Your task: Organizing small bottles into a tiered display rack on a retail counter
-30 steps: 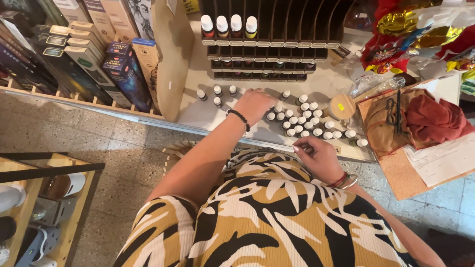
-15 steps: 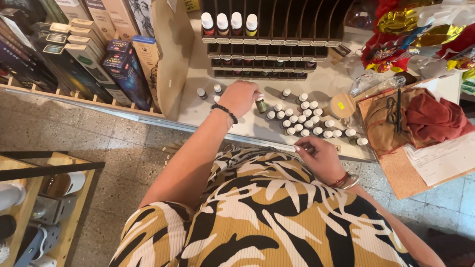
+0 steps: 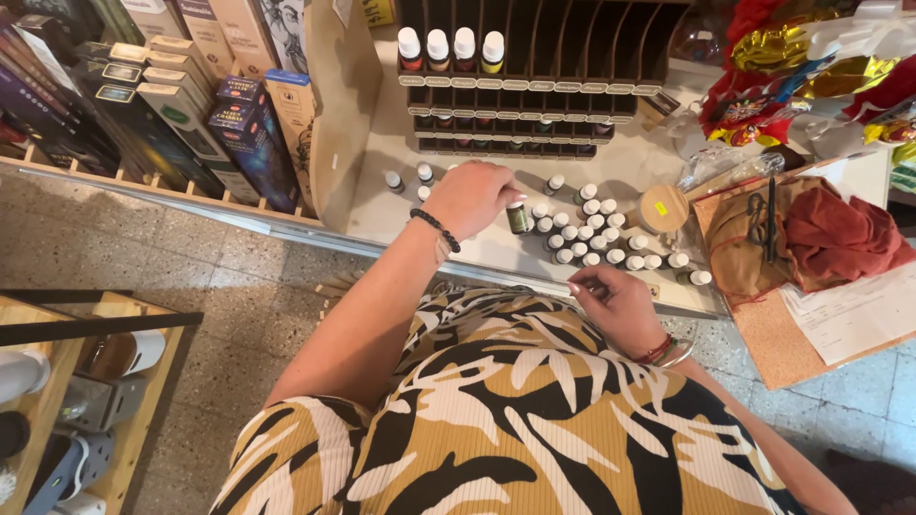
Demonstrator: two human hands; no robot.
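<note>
My left hand (image 3: 472,195), with a dark bead bracelet on the wrist, reaches over the pale counter (image 3: 382,205). Its thumb and fingers close around a small dark bottle with a white cap (image 3: 516,217), which stands upright. Just right of it is a cluster of several small white-capped bottles (image 3: 596,238) in rows on the counter. My right hand (image 3: 620,305) rests at the counter's front edge with fingers curled in; whether it holds anything is hidden. A few single bottles (image 3: 393,179) stand left of my left hand.
A dark wooden slotted rack (image 3: 572,86) stands at the back, with several capped bottles (image 3: 448,46) in its top row. Upright boxes (image 3: 239,124) fill the left shelf. A round wooden lid (image 3: 663,208), red cloth (image 3: 840,238) and cork board with paper (image 3: 849,324) lie right.
My left hand has shifted slightly left from the bottle cluster and now has one dark bottle at its fingertips. My right hand has stayed at the counter's edge.
</note>
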